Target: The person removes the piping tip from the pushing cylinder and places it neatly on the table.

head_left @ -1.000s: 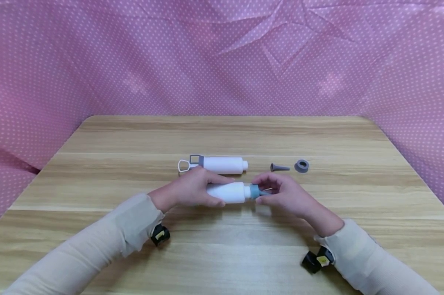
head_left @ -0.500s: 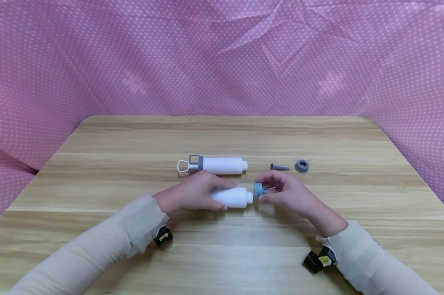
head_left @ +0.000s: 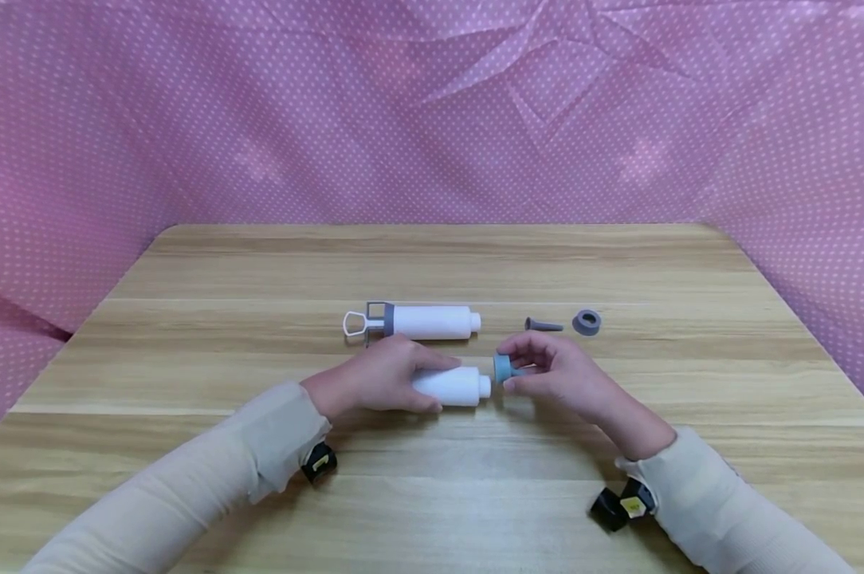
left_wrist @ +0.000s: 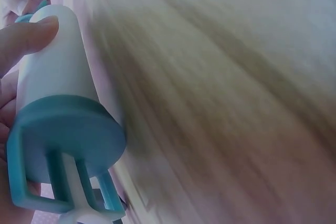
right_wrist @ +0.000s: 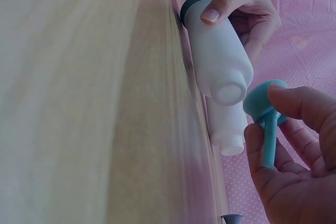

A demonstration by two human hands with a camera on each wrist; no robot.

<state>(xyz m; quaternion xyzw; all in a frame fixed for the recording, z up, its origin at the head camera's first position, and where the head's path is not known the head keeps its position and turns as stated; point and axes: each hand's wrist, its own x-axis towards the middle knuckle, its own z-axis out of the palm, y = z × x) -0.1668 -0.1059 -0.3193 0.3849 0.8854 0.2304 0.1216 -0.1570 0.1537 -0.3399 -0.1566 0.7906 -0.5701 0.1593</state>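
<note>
My left hand (head_left: 382, 375) is clamped on the white tube (head_left: 446, 387), thumb on one side and fingers on the other. From above, that hand hides the tube's teal end (left_wrist: 68, 135). My left wrist view shows it, but the white rod (left_wrist: 76, 182) in it gets cut off at the bottom. I can't tell if the tube touches the table (head_left: 432, 510) under my fingers.

My right hand (head_left: 557, 373) pinches the teal cap (head_left: 502, 368), just past the tube's mouth, with a little gap between. Its stem (right_wrist: 269, 140) points back toward my palm; from above, my fingers cover some of it.

Beyond my left fingers lies a second tube (head_left: 432, 322), partly hidden behind the first in my right wrist view. Beyond my right fingers are a gray cone (head_left: 544, 325) and a gray ring (head_left: 587, 322). The ring's inside is too dark to make out.
</note>
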